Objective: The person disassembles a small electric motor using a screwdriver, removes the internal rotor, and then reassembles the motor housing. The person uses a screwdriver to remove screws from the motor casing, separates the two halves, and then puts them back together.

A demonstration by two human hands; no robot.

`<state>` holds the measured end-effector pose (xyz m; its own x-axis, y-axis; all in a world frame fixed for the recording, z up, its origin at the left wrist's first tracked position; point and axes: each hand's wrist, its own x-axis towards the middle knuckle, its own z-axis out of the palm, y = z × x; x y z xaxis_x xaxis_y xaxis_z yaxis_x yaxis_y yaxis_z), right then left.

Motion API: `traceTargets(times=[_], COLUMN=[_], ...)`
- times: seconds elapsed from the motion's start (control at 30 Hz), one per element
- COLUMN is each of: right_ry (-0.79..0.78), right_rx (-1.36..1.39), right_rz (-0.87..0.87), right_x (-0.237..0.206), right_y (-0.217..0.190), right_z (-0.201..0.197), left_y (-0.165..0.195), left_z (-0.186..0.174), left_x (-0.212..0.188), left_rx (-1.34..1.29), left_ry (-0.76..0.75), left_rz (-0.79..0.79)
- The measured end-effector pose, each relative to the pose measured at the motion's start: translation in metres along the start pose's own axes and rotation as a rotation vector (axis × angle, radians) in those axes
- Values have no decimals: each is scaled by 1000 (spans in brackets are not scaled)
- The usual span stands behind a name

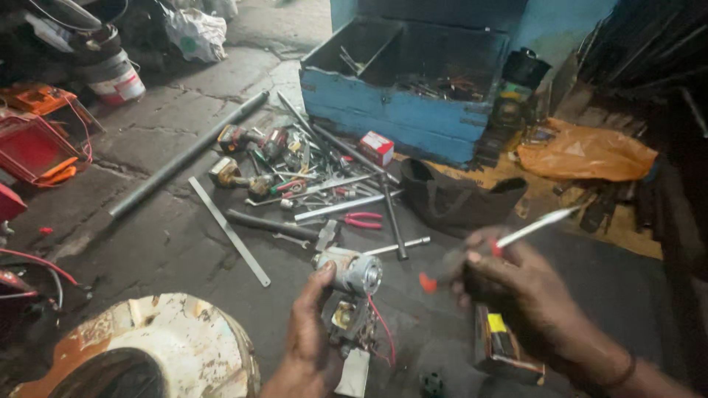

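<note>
Left hand [310, 335] grips 1 small motor [352, 274] upright above the floor [162, 243], red wire trailing. Right hand [516, 284] clenches a screwdriver [509, 239], blurred. Recommended: steady the motor, seat the tip squarely before turning.

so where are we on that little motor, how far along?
Done: the motor is out of any casing, bare, red wires hanging loose. In hand: left hand holds it up; right hand holds a screwdriver off to the side, not touching it. Left: nothing reassembled yet; pliers and the other tools lie spread across the floor.
</note>
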<state>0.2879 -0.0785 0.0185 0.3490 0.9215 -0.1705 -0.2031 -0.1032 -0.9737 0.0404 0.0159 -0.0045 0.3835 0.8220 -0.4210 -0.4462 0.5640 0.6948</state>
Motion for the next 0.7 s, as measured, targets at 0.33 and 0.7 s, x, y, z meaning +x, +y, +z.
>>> traceTargets(times=[0.33,0.7], right_ry=[-122,-82], right_rx=[-348,-137], right_rz=[-753,-475], right_x=[-44,-30], right_y=[2,-4], right_z=[27,23], left_y=[-14,-17], left_z=[-7,-6], left_x=[1,1], left_rx=[2,37], left_ry=[-98,-110], left_rz=[-58,-13])
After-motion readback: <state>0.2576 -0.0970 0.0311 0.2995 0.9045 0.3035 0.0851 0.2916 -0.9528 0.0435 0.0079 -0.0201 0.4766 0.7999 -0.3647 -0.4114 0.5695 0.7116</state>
